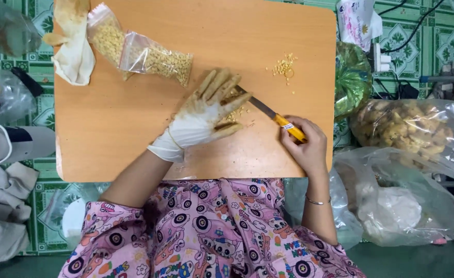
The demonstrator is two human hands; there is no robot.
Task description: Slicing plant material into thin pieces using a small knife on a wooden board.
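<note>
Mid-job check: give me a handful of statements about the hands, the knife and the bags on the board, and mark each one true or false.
1. The left hand wears a stained white glove. True.
2. The right hand is gloved too. False: it is bare, with a thin bracelet at the wrist.
3. The right hand grips the knife by its yellow handle. True.
4. The knife blade points away from the left hand. False: it runs in under the gloved fingers.
5. Two clear bags of yellow grains lie at the board's far left. True.
6. A small pile of loose grains lies on the floor. False: it is on the board.
</note>
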